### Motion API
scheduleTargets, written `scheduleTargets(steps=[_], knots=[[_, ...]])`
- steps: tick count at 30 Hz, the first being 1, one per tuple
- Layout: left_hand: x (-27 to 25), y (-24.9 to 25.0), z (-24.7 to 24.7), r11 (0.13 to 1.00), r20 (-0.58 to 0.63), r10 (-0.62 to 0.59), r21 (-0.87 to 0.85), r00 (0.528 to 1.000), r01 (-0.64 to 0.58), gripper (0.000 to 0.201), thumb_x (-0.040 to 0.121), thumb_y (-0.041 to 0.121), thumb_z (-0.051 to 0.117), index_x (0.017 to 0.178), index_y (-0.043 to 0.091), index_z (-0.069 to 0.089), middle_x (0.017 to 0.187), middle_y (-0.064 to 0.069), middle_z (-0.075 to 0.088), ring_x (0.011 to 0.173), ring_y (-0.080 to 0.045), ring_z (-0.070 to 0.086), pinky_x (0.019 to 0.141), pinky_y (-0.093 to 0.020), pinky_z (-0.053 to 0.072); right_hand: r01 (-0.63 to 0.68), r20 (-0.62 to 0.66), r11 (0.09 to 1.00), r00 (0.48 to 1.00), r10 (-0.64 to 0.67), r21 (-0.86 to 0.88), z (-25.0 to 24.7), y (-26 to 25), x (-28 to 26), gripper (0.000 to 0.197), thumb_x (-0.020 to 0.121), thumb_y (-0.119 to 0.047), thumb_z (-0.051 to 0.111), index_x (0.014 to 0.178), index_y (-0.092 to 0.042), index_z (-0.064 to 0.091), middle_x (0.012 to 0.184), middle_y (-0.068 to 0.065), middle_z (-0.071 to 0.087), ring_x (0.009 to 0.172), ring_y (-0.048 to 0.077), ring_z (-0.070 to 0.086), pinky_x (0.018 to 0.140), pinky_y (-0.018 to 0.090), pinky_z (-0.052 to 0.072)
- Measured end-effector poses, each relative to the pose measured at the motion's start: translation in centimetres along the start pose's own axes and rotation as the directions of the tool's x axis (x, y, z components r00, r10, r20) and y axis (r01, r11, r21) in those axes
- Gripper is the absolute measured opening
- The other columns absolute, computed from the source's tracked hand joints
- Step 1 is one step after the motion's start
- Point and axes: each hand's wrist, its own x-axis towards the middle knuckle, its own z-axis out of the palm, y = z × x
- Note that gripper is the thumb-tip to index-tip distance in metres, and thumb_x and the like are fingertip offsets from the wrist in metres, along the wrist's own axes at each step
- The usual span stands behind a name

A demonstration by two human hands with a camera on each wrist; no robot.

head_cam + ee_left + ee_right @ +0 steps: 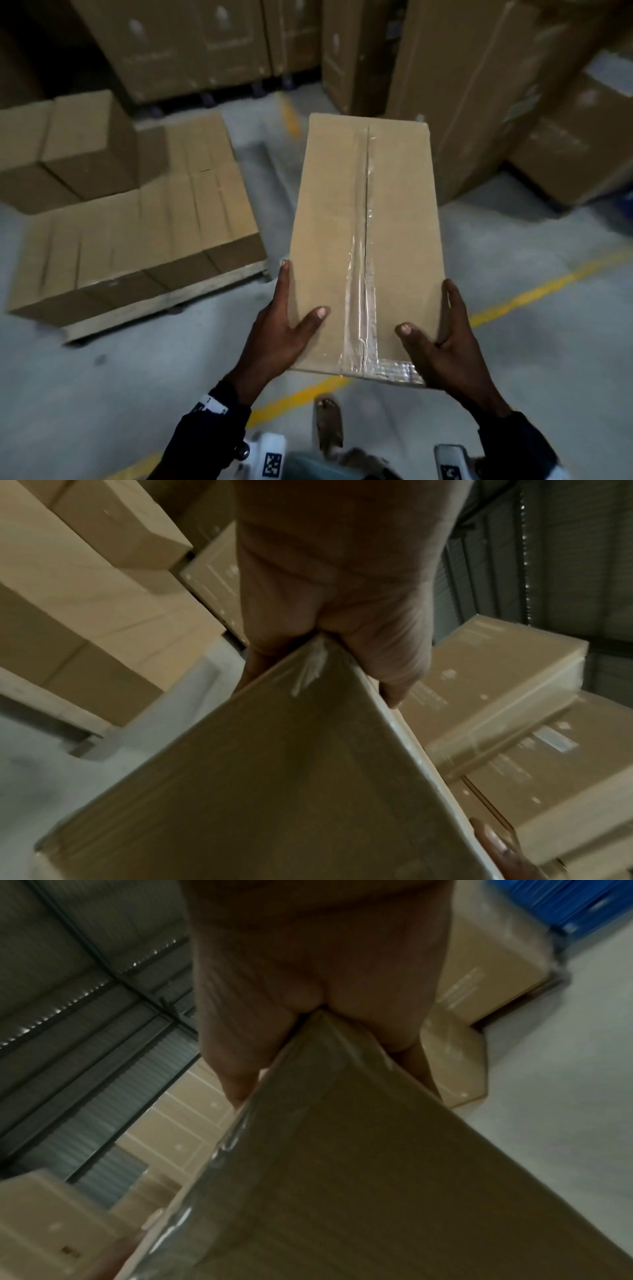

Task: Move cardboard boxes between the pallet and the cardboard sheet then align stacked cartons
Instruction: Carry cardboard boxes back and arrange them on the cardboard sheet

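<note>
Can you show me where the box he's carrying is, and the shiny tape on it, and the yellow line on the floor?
carried box [329, 212]: head view, bare cardboard left of its seam.
shiny tape [359, 294]: head view, the strip along the top seam.
yellow line [534, 294]: head view, the stripe right of the box.

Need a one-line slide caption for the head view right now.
Both hands, left hand and right hand, carry a taped cardboard box above the floor, stacked cartons on a pallet at left.

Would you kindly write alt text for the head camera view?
Two hands, left hand and right hand, hold a taped cardboard box above a grey floor. To the left, stacked cartons sit on a pallet.
</note>
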Motion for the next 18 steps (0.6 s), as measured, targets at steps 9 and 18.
scheduleTargets(steps=[9,18], knots=[[5.0,-4.8,-9.6,0.994,-0.213,-0.106,-0.045,0.971,0.098,0.099,0.073,0.085,0.056,0.144,0.069,-0.012,0.147,0.008,0.052,0.131,-0.017,0.054,0.106,-0.037,0.046,0.091,0.202,0.994,0.976,-0.076,-0.067,11.2,-5.8,10.3,0.112,0.072,-0.053,0.08,0.16,-0.039,0.013,0.137,-0.061,0.017,0.127,-0.034,0.022,0.106,0.014,0.029],[11.1,-12.2,-22.2,0.984,-0.274,-0.155,-0.125,0.949,0.124,0.1,0.081,0.072,0.061,0.149,0.061,-0.011,0.15,0.014,0.044,0.137,-0.014,0.045,0.101,-0.025,0.037,0.105,0.303,0.991,0.95,-0.074,-0.088,26.3,-13.5,16.1,0.11,0.072,-0.046,0.081,0.16,-0.038,0.014,0.159,-0.023,0.023,0.143,0.002,0.029,0.119,0.033,0.031]])
